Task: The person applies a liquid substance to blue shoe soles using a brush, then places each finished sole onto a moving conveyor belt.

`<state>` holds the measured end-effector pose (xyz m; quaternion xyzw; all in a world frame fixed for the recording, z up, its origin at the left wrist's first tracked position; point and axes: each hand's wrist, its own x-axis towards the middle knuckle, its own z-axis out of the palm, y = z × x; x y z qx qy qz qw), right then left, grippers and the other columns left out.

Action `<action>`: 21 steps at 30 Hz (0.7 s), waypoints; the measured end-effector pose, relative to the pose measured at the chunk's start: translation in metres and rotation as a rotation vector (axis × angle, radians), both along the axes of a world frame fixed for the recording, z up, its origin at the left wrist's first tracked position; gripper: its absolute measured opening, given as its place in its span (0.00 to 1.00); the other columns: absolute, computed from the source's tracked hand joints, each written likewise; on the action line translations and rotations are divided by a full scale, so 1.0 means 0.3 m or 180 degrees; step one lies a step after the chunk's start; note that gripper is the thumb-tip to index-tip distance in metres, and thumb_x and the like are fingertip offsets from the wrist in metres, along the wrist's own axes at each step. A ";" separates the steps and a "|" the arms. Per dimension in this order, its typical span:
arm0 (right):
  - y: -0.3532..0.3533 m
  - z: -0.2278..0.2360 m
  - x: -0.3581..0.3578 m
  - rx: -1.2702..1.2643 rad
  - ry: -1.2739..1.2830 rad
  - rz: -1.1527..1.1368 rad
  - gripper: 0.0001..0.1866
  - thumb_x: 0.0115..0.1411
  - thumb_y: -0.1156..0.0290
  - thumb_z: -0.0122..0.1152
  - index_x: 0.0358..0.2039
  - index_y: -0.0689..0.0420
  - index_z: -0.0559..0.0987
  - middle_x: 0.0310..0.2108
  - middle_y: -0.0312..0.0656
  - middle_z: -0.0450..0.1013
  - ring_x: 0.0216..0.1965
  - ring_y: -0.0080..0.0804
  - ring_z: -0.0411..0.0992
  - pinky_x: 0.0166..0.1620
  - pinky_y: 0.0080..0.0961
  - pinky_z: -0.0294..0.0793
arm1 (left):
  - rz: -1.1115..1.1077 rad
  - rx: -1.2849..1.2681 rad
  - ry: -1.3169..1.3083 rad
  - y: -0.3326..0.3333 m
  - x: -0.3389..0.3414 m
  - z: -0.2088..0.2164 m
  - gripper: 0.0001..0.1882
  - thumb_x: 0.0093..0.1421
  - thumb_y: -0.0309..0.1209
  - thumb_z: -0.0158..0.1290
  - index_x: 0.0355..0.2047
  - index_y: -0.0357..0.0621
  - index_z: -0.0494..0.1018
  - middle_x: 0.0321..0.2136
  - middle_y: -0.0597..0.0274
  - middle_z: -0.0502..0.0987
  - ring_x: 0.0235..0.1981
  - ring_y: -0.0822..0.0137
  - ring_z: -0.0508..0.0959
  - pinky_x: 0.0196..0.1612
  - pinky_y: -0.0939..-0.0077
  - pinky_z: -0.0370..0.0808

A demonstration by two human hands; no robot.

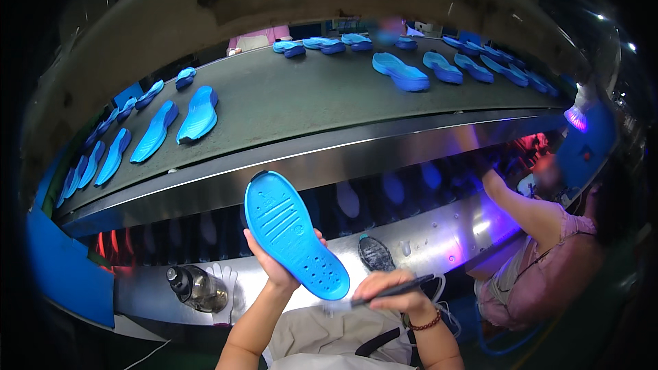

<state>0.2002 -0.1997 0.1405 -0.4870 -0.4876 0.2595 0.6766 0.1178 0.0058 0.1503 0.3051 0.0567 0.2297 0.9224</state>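
Note:
A bright blue shoe sole point(295, 233) is held up in front of me, its grooved and dimpled face turned toward me and its dark-tipped end pointing away. My left hand point(274, 268) grips it from beneath, thumb and fingers at its edges. Just right of the sole's near end, my right hand point(397, 292) is closed round a brush point(363, 299) with a dark handle. The brush's pale, blurred bristles lie close below the sole's near end; whether they touch it I cannot tell. Behind my right hand, a dark shoe sole point(375, 252) lies on the metal ledge point(274, 288).
More blue soles point(199, 115) lie along a dark green conveyor belt point(288, 99). Under its metal edge, dark sole shapes stand in a lower row. A dark-capped bottle point(199, 289) and a white glove point(226, 289) are at left. A co-worker point(534, 260) reaches in at right.

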 end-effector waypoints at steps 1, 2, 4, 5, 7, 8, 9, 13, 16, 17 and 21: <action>-0.001 -0.013 0.006 0.0009 0.0444 -0.0036 0.10 0.48 0.81 0.61 0.34 0.64 0.78 0.35 0.46 0.75 0.39 0.33 0.73 0.43 0.24 0.71 | 0.0026 0.0043 0.0068 -0.003 0.004 0.002 0.53 0.45 0.75 0.16 0.43 0.37 0.64 0.29 0.45 0.73 0.28 0.53 0.75 0.33 0.60 0.75; 0.021 -0.005 -0.003 -0.0324 -0.0087 -0.0638 0.09 0.48 0.81 0.61 0.33 0.64 0.78 0.35 0.47 0.75 0.39 0.34 0.73 0.43 0.24 0.71 | 0.0045 -0.0055 0.0060 -0.008 -0.004 0.013 0.53 0.45 0.75 0.16 0.43 0.37 0.64 0.29 0.46 0.73 0.28 0.53 0.75 0.33 0.60 0.75; 0.027 0.027 -0.023 -0.0223 -0.0520 -0.0336 0.11 0.46 0.81 0.63 0.32 0.64 0.78 0.35 0.47 0.75 0.39 0.34 0.73 0.44 0.25 0.71 | -0.0034 -0.0008 -0.0216 0.001 -0.005 0.037 0.53 0.45 0.75 0.17 0.44 0.37 0.64 0.29 0.46 0.73 0.28 0.53 0.75 0.33 0.60 0.74; 0.031 0.053 -0.036 -0.0114 -0.0925 -0.0120 0.11 0.45 0.81 0.64 0.32 0.64 0.78 0.35 0.46 0.75 0.40 0.34 0.73 0.45 0.25 0.70 | -0.0041 0.0025 -0.0317 0.014 -0.023 0.050 0.54 0.44 0.75 0.17 0.44 0.37 0.64 0.29 0.46 0.73 0.28 0.53 0.75 0.33 0.60 0.74; 0.026 0.034 0.025 0.0362 -0.0329 0.0413 0.13 0.42 0.84 0.63 0.32 0.64 0.79 0.35 0.46 0.75 0.40 0.37 0.72 0.45 0.27 0.70 | -0.0184 -0.0189 -0.0455 0.012 -0.019 0.078 0.55 0.43 0.76 0.20 0.47 0.36 0.62 0.31 0.44 0.73 0.31 0.51 0.75 0.37 0.55 0.73; 0.016 -0.032 0.039 0.0196 0.0484 0.0232 0.12 0.42 0.86 0.60 0.31 0.65 0.78 0.34 0.47 0.75 0.40 0.36 0.72 0.45 0.27 0.70 | -0.0130 -0.0116 -0.0243 0.017 -0.006 0.068 0.56 0.43 0.77 0.22 0.49 0.34 0.60 0.33 0.41 0.73 0.33 0.49 0.75 0.39 0.53 0.73; 0.034 -0.013 0.047 0.0041 0.0673 -0.0049 0.11 0.45 0.86 0.57 0.31 0.65 0.78 0.35 0.49 0.74 0.40 0.36 0.72 0.45 0.27 0.70 | -0.0049 -0.0275 0.0161 -0.002 0.012 0.080 0.55 0.45 0.75 0.24 0.51 0.33 0.58 0.35 0.41 0.73 0.34 0.48 0.74 0.41 0.53 0.72; 0.071 -0.011 -0.036 0.0328 0.2237 -0.0258 0.08 0.50 0.83 0.56 0.33 0.68 0.75 0.36 0.53 0.73 0.39 0.34 0.73 0.43 0.23 0.72 | -0.0481 -0.0069 -0.0278 -0.036 -0.006 0.030 0.46 0.55 0.66 0.22 0.56 0.35 0.53 0.49 0.43 0.65 0.46 0.48 0.70 0.49 0.52 0.68; 0.091 0.004 -0.092 0.0228 0.2179 -0.0429 0.08 0.51 0.82 0.56 0.34 0.67 0.75 0.36 0.52 0.74 0.38 0.33 0.73 0.41 0.22 0.73 | -0.0540 -0.0238 -0.0234 -0.105 -0.042 -0.055 0.36 0.60 0.57 0.28 0.57 0.40 0.53 0.51 0.45 0.64 0.49 0.49 0.69 0.50 0.53 0.67; 0.059 0.006 -0.079 -0.0366 0.1262 -0.0448 0.10 0.50 0.82 0.58 0.35 0.66 0.76 0.33 0.49 0.75 0.36 0.31 0.74 0.40 0.21 0.74 | -0.0957 -0.0044 -0.0298 -0.058 -0.047 -0.081 0.32 0.61 0.51 0.32 0.57 0.39 0.54 0.50 0.46 0.66 0.49 0.51 0.70 0.51 0.57 0.67; 0.009 0.131 0.017 -0.0631 -0.0757 0.0591 0.14 0.45 0.84 0.62 0.35 0.65 0.78 0.32 0.47 0.76 0.32 0.29 0.75 0.37 0.19 0.74 | -0.1605 0.0060 0.0073 0.024 -0.059 -0.068 0.30 0.58 0.45 0.42 0.55 0.36 0.58 0.48 0.46 0.68 0.46 0.57 0.72 0.49 0.66 0.69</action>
